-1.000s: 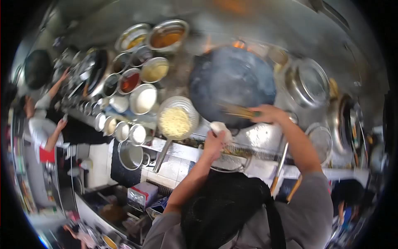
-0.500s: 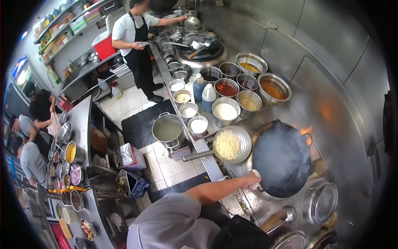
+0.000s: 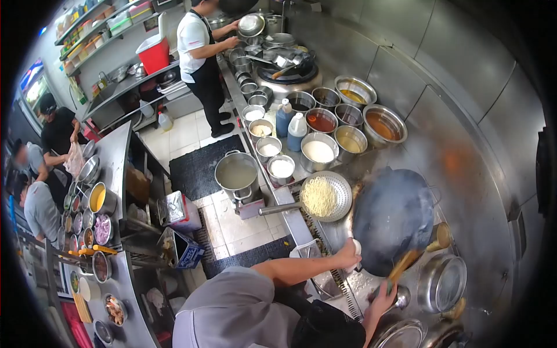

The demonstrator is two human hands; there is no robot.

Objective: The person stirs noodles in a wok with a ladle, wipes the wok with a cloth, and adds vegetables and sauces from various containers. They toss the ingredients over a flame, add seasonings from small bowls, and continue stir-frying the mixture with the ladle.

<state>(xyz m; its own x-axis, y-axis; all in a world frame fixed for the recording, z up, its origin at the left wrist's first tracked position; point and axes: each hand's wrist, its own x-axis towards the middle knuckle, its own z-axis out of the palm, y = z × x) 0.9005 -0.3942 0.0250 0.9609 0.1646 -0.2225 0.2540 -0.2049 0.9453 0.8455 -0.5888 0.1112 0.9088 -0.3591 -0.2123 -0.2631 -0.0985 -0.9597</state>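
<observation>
My left hand [image 3: 349,255] is closed around a white cloth at the near-left rim of a large dark wok [image 3: 389,217], whose inside is hazy with smoke. My right hand [image 3: 382,298] grips a light brown wooden tool [image 3: 404,265], its far end over the wok's near-right rim. Next to that hand lies the round metal bowl of a ladle [image 3: 401,297]. Left of the wok, a perforated strainer [image 3: 342,194] holds pale noodles [image 3: 318,197], its handle pointing left.
Behind the strainer stand metal pots of sauces and powders [image 3: 319,152] and two bottles [image 3: 297,130]. A tall pot [image 3: 237,174] is to the left. A metal lid or pan [image 3: 444,283] sits at right. One co-worker [image 3: 197,52] stands at the far station; several people are at far left.
My right hand has come into view and taken hold of the wooden tool. The flame beside the wok no longer shows. The far co-worker has turned toward the counter, both hands near a metal bowl.
</observation>
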